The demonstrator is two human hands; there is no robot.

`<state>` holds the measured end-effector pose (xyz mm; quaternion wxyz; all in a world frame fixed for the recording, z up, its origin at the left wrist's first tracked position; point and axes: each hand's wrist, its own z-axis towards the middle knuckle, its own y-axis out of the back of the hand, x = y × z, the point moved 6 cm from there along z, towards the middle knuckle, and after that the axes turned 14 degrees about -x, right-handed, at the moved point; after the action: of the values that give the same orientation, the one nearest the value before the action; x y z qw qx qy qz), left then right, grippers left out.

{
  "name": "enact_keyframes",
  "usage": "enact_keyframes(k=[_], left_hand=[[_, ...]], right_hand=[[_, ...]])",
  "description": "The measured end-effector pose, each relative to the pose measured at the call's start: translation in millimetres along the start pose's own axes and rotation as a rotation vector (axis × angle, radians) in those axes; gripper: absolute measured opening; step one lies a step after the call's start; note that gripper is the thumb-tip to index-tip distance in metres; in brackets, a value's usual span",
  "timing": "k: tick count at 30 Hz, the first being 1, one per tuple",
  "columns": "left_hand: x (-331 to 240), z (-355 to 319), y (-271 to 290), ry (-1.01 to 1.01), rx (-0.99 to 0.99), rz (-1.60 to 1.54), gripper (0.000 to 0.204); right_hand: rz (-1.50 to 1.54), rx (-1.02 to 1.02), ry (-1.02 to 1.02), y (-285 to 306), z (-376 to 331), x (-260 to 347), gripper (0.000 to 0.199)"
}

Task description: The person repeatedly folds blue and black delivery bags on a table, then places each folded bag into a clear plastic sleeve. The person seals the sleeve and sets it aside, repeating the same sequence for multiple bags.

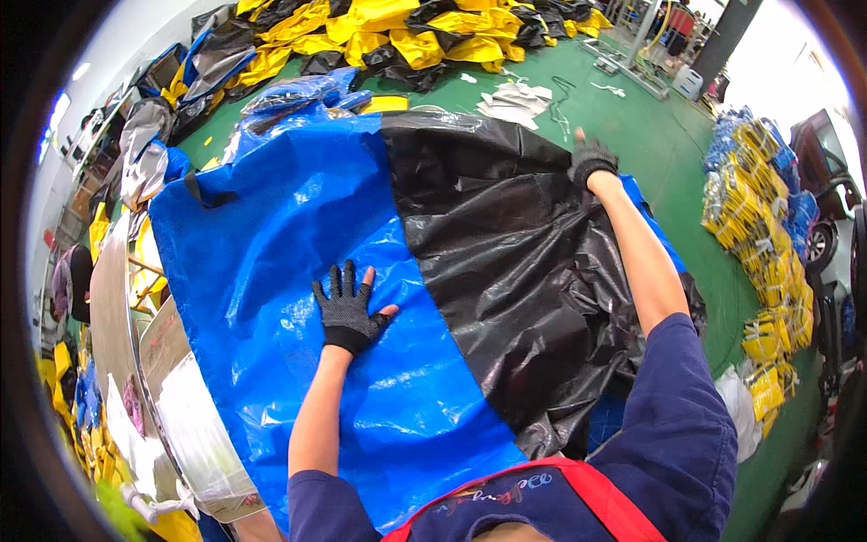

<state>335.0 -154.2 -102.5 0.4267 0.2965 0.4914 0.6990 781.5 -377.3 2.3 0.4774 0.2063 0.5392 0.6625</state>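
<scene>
A large sheet of shiny woven plastic, with a blue part [271, 235] on the left and a black part [479, 262] on the right, lies spread in front of me. My left hand [350, 307], in a black knit glove with bare thumb and index tips, rests flat on the blue part, fingers spread. Stretched far forward, my right hand [593, 161] in a matching glove is at the black part's far right edge. One bare fingertip there points away from me; its other fingers look short and partly hidden. Creases run across the black part near that hand. A dark strap [208, 194] sits at the blue part's far left corner.
Yellow and black sheeting [388, 36] is heaped at the back. Folded yellow and blue bundles [759, 217] line the right side. White scraps [517, 104] lie on the green floor [650, 117]. A round-edged table [117, 316] shows under the sheet's left side. A white jug [687, 83] stands far right.
</scene>
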Motion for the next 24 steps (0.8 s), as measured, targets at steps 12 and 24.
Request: enact_keyframes(k=[12, 24], left_hand=[[-113.5, 12.5, 29.1, -0.269, 0.152, -0.343, 0.086], [30.0, -52.4, 47.5, -0.23, 0.124, -0.28, 0.062]], right_hand=[[0.683, -1.123, 0.517, 165.3, 25.8, 207.2, 0.019], [0.597, 0.155, 1.075, 80.6, -322.7, 6.7, 0.055]])
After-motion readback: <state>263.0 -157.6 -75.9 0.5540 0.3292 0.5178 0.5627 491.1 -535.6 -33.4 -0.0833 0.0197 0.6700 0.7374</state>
